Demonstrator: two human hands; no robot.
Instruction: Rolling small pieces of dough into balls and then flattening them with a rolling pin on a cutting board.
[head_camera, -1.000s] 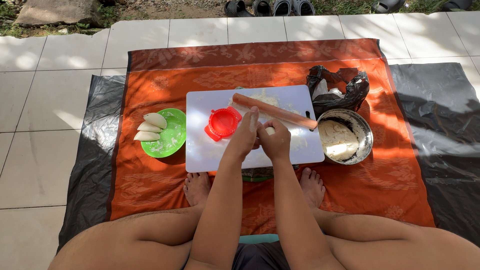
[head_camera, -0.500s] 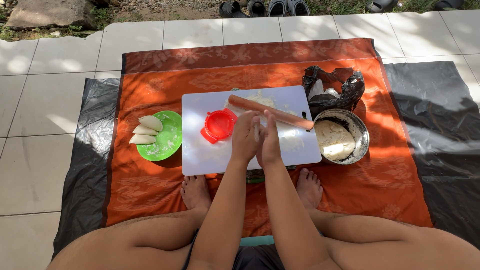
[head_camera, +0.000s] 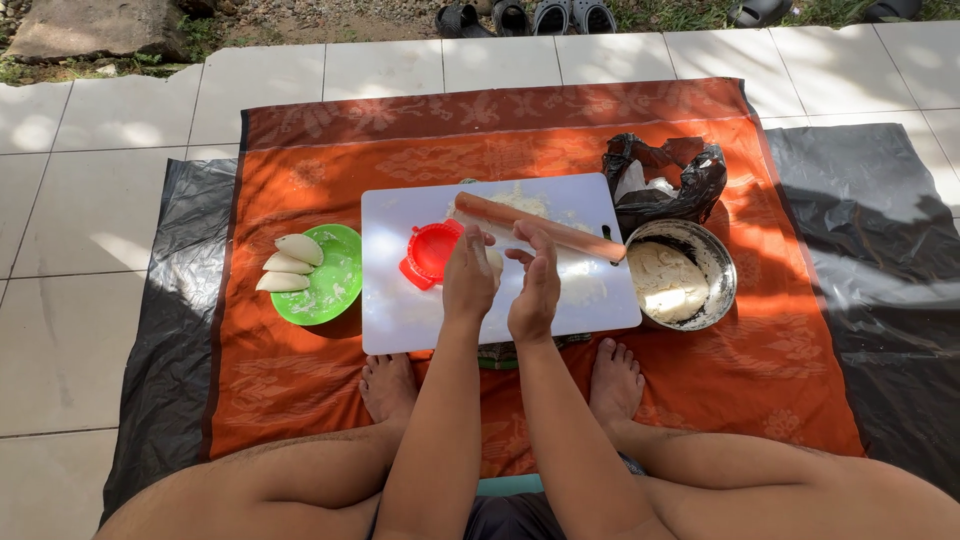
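Observation:
My left hand (head_camera: 468, 280) and my right hand (head_camera: 536, 285) are held palm to palm over a white cutting board (head_camera: 400, 315), with a pale lump of dough (head_camera: 494, 262) pressed between them. A red round dumpling press (head_camera: 432, 253) lies on the board just left of my left hand. A wooden rolling pin (head_camera: 575, 235) rests slanted across the board beyond my fingers, over a floury patch. Right of the board stands a metal bowl (head_camera: 722, 285) with dough in it.
A green plate (head_camera: 335, 290) holding three folded dumplings (head_camera: 286, 265) sits left of the board. A black plastic bag (head_camera: 660, 180) lies behind the bowl. Everything rests on an orange cloth (head_camera: 300, 390) over black sheeting (head_camera: 860, 270) on pale tiles. My bare feet touch the board's near edge.
My hands have shifted slightly and the palms have slid against each other around the dough. The view has drifted a little; the things on the board stay put.

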